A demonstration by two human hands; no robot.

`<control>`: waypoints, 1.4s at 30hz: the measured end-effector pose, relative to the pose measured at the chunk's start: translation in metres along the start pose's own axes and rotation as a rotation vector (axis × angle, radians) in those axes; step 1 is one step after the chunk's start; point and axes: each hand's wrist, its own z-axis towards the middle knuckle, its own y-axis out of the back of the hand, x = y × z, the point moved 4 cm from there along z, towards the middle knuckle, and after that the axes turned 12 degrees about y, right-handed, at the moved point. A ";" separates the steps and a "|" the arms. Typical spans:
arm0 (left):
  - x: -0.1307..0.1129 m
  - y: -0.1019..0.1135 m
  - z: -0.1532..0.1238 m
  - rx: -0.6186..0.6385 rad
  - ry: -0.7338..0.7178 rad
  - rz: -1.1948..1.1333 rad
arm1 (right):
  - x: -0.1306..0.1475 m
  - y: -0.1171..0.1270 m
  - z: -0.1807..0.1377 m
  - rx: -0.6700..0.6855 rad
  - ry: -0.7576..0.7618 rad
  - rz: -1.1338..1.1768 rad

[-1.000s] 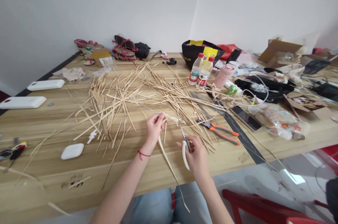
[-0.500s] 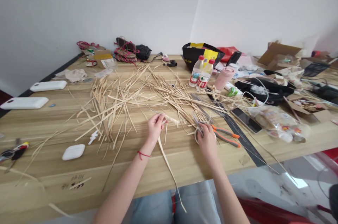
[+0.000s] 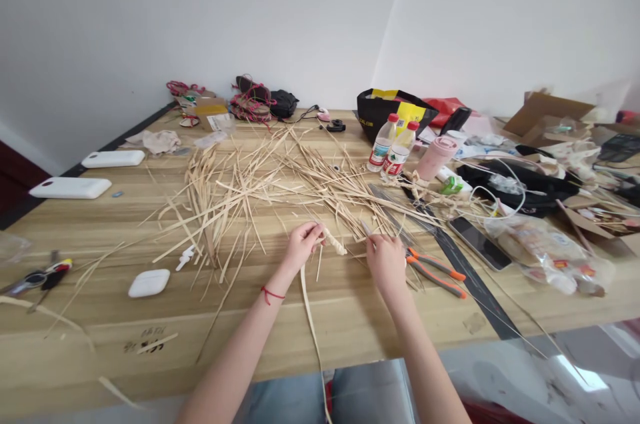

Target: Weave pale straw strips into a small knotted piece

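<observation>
My left hand (image 3: 303, 244) pinches a short braided piece of straw (image 3: 335, 242), its woven end pointing right. From below that hand a long pale straw strip (image 3: 311, 317) hangs past the table's front edge. My right hand (image 3: 387, 264) is closed over the handles of a pair of scissors, mostly hidden under the fingers; a blade (image 3: 367, 229) shows beyond them. Just right of this hand lie pliers (image 3: 440, 272) with orange and grey handles. Beyond both hands spreads a loose heap of straw strips (image 3: 245, 191).
Two water bottles (image 3: 383, 144), a pink cup (image 3: 437, 157) and a black-and-yellow bag (image 3: 373, 114) stand at the back right. A phone (image 3: 480, 244) and plastic bag (image 3: 545, 254) lie on the right. At left are a white case (image 3: 149, 283) and white devices (image 3: 70, 188).
My right hand has closed over the scissors' handles and turned. My left hand still pinches the braid, whose end tilts lower. The whole view has shifted, moving things rightward.
</observation>
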 end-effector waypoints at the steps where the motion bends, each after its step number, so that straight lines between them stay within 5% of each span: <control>1: 0.001 0.000 0.000 0.003 0.004 0.008 | 0.004 -0.001 0.004 -0.005 -0.008 0.085; 7: 0.001 0.000 0.000 0.038 0.031 0.066 | 0.044 -0.020 0.028 0.289 -0.184 1.052; 13: 0.001 -0.003 -0.001 0.090 -0.074 0.244 | 0.069 -0.048 0.040 0.436 -0.196 1.399; 16: 0.004 -0.003 0.000 0.043 -0.109 0.315 | 0.071 -0.060 0.038 0.383 -0.258 1.516; 21: 0.004 -0.007 -0.006 -0.062 -0.092 0.309 | 0.059 -0.064 0.037 0.193 -0.305 1.572; 26: 0.004 -0.015 -0.010 -0.035 -0.102 0.228 | 0.040 -0.062 0.040 0.049 -0.283 1.455; 42: 0.011 -0.006 0.006 0.109 0.067 0.190 | 0.035 -0.052 0.042 -0.041 -0.207 1.241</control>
